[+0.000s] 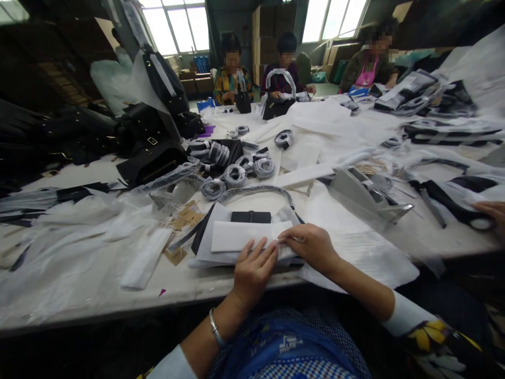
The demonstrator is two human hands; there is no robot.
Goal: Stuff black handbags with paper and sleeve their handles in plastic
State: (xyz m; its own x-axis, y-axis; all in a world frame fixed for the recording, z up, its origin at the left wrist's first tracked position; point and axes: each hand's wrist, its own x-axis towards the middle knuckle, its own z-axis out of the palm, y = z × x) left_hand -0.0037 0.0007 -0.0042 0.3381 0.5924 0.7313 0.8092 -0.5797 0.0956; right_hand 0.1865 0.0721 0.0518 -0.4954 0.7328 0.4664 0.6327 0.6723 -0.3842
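Observation:
A black handbag [201, 234] lies on the table in front of me, its wrapped handle [260, 189] arching away from me. White foam sheet covers most of the bag, and a dark flap with a strap [251, 217] shows above it. Across the bag lies a folded white foam piece [240, 237]. My left hand [254, 271] rests on its lower edge with fingers stretched out. At the right end of that piece, my right hand [310, 247] pinches the white foam between thumb and fingers.
Coiled wrapped straps [235, 175] lie behind the bag. A grey tape dispenser [363, 195] stands to the right, beside white foam sheets [355, 247]. Black bags [153, 152] are piled at left. Brown tags [185, 216] lie near the bag. Several people sit across; another hand [493, 210] shows at right.

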